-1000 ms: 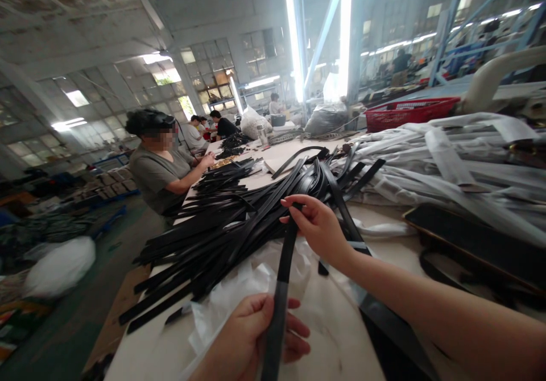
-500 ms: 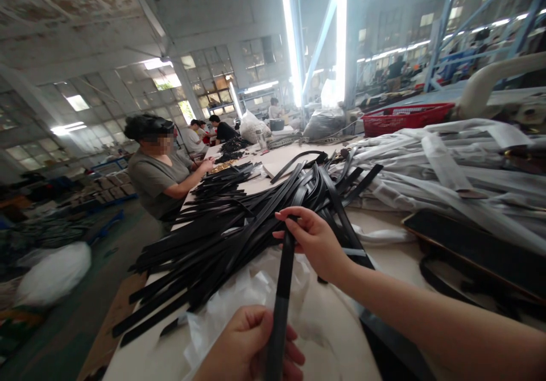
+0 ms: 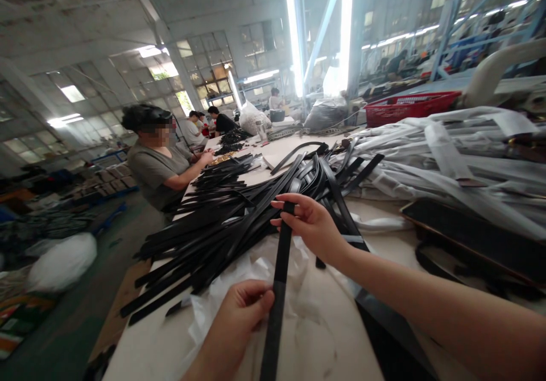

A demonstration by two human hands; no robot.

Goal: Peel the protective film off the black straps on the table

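A flat black strap with a greyer lower part runs up the middle of the view, above the table. Its upper end is pinched between the thumb and fingers of my right hand. Lower down, my left hand is closed on the strap's left edge, thumb in front; its other fingers are mostly hidden. Just beyond my hands lies a big heap of similar black straps. Crumpled translucent plastic rests on the table under the strap.
White-wrapped strips pile up at right, with a red basket behind them. A dark, long flat object lies nearer on the right. A co-worker stands along the left side of the table.
My left hand has moved up and slightly left along the strap, and its fingers behind the strap no longer show. My right hand still pinches the upper end, slightly higher in view.
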